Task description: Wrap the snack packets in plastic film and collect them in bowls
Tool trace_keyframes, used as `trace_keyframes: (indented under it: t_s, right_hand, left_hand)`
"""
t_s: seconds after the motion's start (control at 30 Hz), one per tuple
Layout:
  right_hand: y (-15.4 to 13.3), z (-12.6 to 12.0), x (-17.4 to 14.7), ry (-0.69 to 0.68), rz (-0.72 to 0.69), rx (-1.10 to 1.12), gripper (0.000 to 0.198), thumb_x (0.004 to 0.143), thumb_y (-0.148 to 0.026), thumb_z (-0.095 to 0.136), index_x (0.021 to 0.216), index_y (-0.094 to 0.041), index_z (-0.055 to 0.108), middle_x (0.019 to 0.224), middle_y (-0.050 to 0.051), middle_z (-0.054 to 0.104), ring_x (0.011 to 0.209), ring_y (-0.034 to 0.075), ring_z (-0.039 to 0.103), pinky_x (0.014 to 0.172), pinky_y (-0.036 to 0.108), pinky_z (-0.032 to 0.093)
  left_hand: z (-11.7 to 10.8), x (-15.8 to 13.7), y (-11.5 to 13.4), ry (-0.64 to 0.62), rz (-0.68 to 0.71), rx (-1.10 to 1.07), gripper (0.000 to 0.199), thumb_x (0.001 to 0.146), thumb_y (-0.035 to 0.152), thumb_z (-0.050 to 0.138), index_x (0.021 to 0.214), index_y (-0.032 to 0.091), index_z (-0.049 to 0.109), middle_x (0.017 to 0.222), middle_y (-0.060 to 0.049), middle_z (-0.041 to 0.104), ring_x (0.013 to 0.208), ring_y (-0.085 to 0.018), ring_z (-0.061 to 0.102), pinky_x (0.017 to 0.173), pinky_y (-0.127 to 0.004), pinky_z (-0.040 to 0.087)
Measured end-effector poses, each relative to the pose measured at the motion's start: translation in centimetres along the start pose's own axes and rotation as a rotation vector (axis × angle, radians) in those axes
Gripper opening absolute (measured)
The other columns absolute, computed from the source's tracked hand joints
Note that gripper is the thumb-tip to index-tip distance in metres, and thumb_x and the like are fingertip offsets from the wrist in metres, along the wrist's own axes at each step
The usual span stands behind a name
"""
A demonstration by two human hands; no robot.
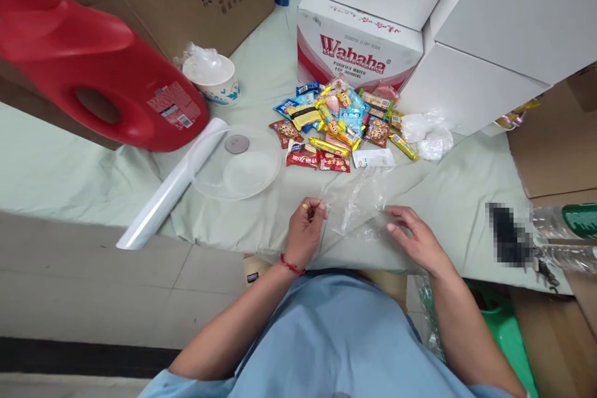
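A clear, crinkled plastic bag (355, 206) lies spread over the near part of the cloth-covered table. My left hand (305, 229), with a ring and a red cord at the wrist, pinches the bag's left edge between thumb and fingers. At the bag's right edge my right hand (416, 239) is open, thumb and fingers apart; whether its fingertips touch the film is unclear. Just beyond the bag is a heap of wrapped snacks (329, 109) in yellow, blue, red and brown packets. A white packet (373, 158) lies at the heap's near side.
To the left are a clear round plastic lid (255, 183), a grey disc (237, 144), a white roll (163, 196), a paper cup (219, 84) and a large red jug (140, 99). A Wahaha carton (321, 62) stands behind, crumpled white plastic (436, 143) and bottles (566, 258) to the right.
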State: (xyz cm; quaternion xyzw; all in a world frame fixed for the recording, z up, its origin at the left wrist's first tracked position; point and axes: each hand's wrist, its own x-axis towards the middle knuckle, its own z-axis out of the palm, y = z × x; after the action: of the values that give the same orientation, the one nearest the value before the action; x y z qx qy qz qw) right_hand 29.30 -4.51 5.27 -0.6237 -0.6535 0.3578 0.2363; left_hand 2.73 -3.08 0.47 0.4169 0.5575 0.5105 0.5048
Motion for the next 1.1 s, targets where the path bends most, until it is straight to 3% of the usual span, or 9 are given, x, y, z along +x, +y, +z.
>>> trace_keyframes:
  t_s: [0.2,0.3,0.43,0.53,0.6,0.67,0.77,0.9,1.1]
  right_hand:
    - [-1.4,3.4,5.3,0.109,0.059,0.175,0.043,0.086,-0.060,0.065,0.101,-0.021,0.071,0.096,0.005,0.072,0.085,0.020,0.065,0.080,0.033,0.053]
    - [-1.8,4.6,6.9,0.180,0.056,0.220,0.038,0.090,-0.057,0.059,0.087,-0.020,0.067,0.076,0.001,0.065,0.070,0.017,0.058,0.065,0.027,0.047]
    - [-3.0,5.2,7.0,0.230,0.033,0.118,0.033,0.093,-0.052,0.059,0.086,-0.021,0.067,0.070,0.001,0.062,0.063,0.016,0.056,0.058,0.026,0.043]
    - [-4.5,5.6,6.6,0.184,-0.031,0.074,0.029,0.093,-0.048,0.060,0.086,-0.021,0.069,0.074,0.004,0.065,0.066,0.017,0.059,0.060,0.026,0.044]
    - [-5.3,5.7,6.3,0.123,-0.061,0.087,0.027,0.092,-0.046,0.060,0.086,-0.021,0.070,0.078,0.004,0.068,0.066,0.017,0.061,0.061,0.027,0.045]
    - [-5.7,5.5,6.0,0.030,-0.036,0.160,0.027,0.091,-0.047,0.061,0.088,-0.022,0.070,0.077,0.003,0.068,0.062,0.016,0.060,0.059,0.026,0.045]
    - [-4.9,4.3,5.7,-0.084,0.093,0.337,0.030,0.086,-0.052,0.067,0.086,-0.022,0.067,0.065,-0.002,0.061,0.052,0.013,0.054,0.052,0.025,0.042]
    - [-1.5,2.1,5.5,-0.071,0.289,0.556,0.037,0.068,-0.051,0.080,0.083,-0.020,0.066,0.065,-0.003,0.061,0.049,0.010,0.047,0.044,0.023,0.035]
    - [3.0,1.0,5.4,-0.045,0.423,0.649,0.041,0.062,-0.045,0.081,0.088,-0.019,0.066,0.065,-0.003,0.061,0.044,0.007,0.040,0.039,0.021,0.025]
  left_hand:
    - [-0.7,-2.4,-0.5,-0.160,-0.054,0.066,0.030,0.096,0.050,0.055,0.093,0.021,0.062,0.081,-0.001,0.066,0.060,-0.012,0.050,0.058,-0.025,0.041]
    - [-2.9,-3.7,-0.6,-0.031,-0.133,0.104,0.028,0.097,0.043,0.051,0.109,0.019,0.060,0.097,-0.005,0.068,0.059,-0.011,0.052,0.053,-0.025,0.041]
    - [-4.7,-5.5,1.3,0.207,0.276,0.522,0.041,0.093,0.029,0.057,0.132,0.019,0.054,0.124,-0.013,0.062,0.105,-0.024,0.065,0.082,-0.038,0.056]
    - [-3.4,-5.1,3.0,0.145,0.651,0.777,0.069,0.090,0.038,0.068,0.150,0.019,0.041,0.149,-0.020,0.050,0.146,-0.036,0.042,0.117,-0.058,0.038]
    - [-2.0,-3.4,3.5,0.092,0.703,0.899,0.076,0.088,0.047,0.072,0.151,0.016,0.042,0.151,-0.022,0.051,0.152,-0.040,0.035,0.123,-0.063,0.024]
    - [-1.1,-0.8,3.5,0.021,0.593,0.942,0.059,0.090,0.046,0.068,0.139,0.015,0.056,0.137,-0.021,0.064,0.143,-0.040,0.047,0.120,-0.060,0.029]
    - [-1.1,2.7,3.0,-0.185,0.279,0.798,0.027,0.097,0.040,0.051,0.098,0.020,0.069,0.083,-0.009,0.074,0.095,-0.028,0.072,0.089,-0.040,0.051]
    - [-2.5,4.0,2.4,-0.187,-0.081,0.352,0.041,0.096,0.056,0.043,0.082,0.022,0.061,0.050,0.004,0.051,0.047,-0.017,0.054,0.053,-0.028,0.041]
    - [-4.1,3.2,3.1,-0.300,-0.429,0.099,0.051,0.088,0.071,0.044,0.075,0.023,0.057,0.044,0.005,0.043,0.038,-0.017,0.045,0.045,-0.030,0.040]
